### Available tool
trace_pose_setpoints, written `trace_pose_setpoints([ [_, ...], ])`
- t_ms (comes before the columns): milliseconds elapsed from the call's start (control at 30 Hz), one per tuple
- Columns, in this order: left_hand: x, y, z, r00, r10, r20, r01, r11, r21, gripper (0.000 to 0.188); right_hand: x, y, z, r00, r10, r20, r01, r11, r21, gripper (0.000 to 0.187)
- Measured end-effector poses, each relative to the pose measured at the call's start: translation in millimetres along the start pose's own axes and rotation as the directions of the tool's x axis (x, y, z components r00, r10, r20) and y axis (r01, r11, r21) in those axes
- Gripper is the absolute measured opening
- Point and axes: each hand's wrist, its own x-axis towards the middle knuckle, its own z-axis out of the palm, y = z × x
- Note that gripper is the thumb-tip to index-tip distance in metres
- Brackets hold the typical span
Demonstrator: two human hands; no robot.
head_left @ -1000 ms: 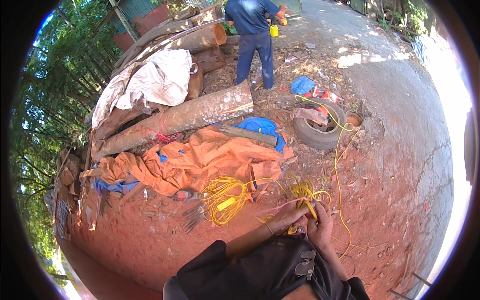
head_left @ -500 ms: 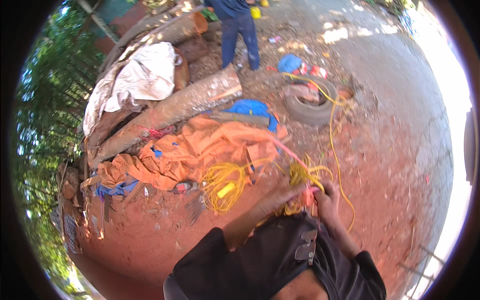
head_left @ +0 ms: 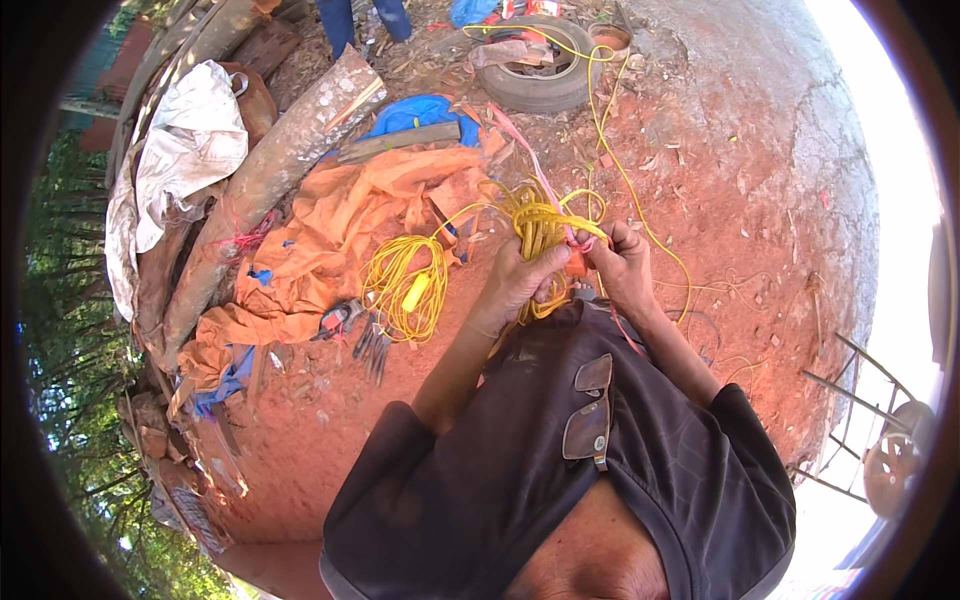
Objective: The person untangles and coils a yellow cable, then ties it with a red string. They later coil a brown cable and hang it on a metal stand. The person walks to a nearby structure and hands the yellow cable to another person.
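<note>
A bundled coil of yellow cord (head_left: 538, 222) is in front of my chest, with my left hand (head_left: 522, 285) closed around its lower left side. My right hand (head_left: 624, 268) pinches a pink strip (head_left: 527, 145) at the coil's right side, its fingertips close together. That strip runs from the coil up toward the orange tarp. Between the hands sits a small orange piece (head_left: 577, 263), partly hidden by fingers. A yellow strand joins this bundle to a second yellow coil (head_left: 385, 275) lying on the ground, with a bright yellow piece (head_left: 415, 292) on it.
A crumpled orange tarp (head_left: 335, 215) and a blue tarp (head_left: 425, 112) lie beside a thick log (head_left: 270, 170). A tyre (head_left: 540, 90) rests farther ahead. Hand tools (head_left: 372, 350) lie near the ground coil. A loose yellow cord (head_left: 625, 170) trails over red soil. Someone's legs (head_left: 365, 18) show beyond.
The view has tilted down, so the hands and coil sit higher in the picture. Both hands stay on the bundle, and the right fingers are now more clearly pinched on the pink strip.
</note>
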Motion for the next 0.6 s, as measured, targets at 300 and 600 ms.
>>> trace_pose_setpoints([
  [300,-5,-4,-4,0.999,0.024,0.034,-0.023,0.999,-0.037,0.028,0,-41,-8,0.983,-0.178,0.038,0.129,0.534,-0.836,0.037],
  [600,-10,-7,-6,0.995,-0.078,-0.067,0.061,0.972,-0.228,0.045,3,-31,-9,0.983,-0.069,0.173,0.154,0.822,-0.548,0.036],
])
